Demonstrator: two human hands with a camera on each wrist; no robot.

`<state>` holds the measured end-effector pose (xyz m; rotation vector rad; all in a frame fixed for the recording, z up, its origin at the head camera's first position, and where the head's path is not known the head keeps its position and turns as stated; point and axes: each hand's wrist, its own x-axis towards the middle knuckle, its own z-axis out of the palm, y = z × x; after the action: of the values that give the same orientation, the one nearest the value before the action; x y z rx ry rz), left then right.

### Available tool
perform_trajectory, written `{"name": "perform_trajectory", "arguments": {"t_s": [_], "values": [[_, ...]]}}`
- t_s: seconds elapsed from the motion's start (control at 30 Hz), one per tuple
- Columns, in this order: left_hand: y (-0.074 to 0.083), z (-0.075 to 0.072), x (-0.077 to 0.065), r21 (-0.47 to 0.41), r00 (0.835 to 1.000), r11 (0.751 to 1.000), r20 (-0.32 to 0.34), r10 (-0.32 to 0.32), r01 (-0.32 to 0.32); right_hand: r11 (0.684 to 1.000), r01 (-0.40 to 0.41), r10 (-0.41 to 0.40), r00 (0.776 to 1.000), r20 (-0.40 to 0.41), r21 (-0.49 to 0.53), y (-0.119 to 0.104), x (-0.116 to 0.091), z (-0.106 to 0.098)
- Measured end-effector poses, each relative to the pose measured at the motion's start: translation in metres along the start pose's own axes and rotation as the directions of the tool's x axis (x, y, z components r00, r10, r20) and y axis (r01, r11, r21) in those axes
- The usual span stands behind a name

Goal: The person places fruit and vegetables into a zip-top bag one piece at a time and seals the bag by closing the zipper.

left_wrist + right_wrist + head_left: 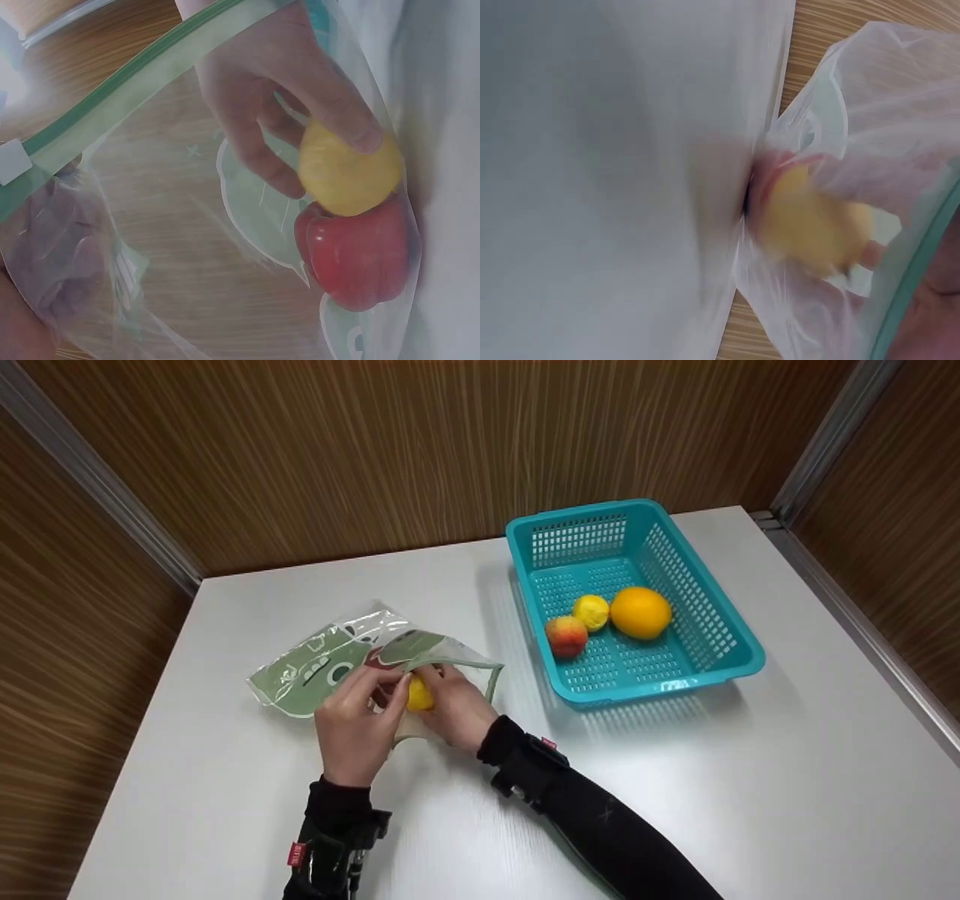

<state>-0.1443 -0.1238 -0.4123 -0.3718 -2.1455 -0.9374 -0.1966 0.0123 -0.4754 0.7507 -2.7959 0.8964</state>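
Observation:
A clear zip bag (296, 682) printed with green cartoon faces lies on the table, its mouth held up toward me. My left hand (352, 727) pinches the bag's edge between thumb and fingers. Reaching in through the mouth, my right hand (459, 706) holds a round yellow fruit (419, 694). In the left wrist view, that yellow fruit (351, 169) sits right against a red bell pepper (364, 255) inside the bag. The green zip strip (922, 247) crosses in front of the right hand in the right wrist view, where the fruit is blurred.
A turquoise basket (660, 685) stands to the right on the white table (810, 780). In it lie a peach (567, 637), a small yellow fruit (591, 613) and a larger orange-yellow fruit (640, 613). Wood-grain panels (360, 457) rise behind and at both sides.

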Motion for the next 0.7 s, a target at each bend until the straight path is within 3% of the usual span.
{"name": "perform_trajectory", "arguments": {"t_s": [0.3, 0.7], "values": [[-0.001, -0.002, 0.001, 0.004, 1.0, 1.0, 0.008, -0.011, 0.011, 0.999, 0.007, -0.005, 1.0, 0.023, -0.052, -0.007, -0.003, -0.018], [-0.006, -0.007, 0.003, 0.006, 0.999, 0.999, -0.018, -0.044, 0.045, 0.996, 0.075, -0.063, 0.976, 0.208, -0.052, -0.032, -0.022, -0.063]]}}
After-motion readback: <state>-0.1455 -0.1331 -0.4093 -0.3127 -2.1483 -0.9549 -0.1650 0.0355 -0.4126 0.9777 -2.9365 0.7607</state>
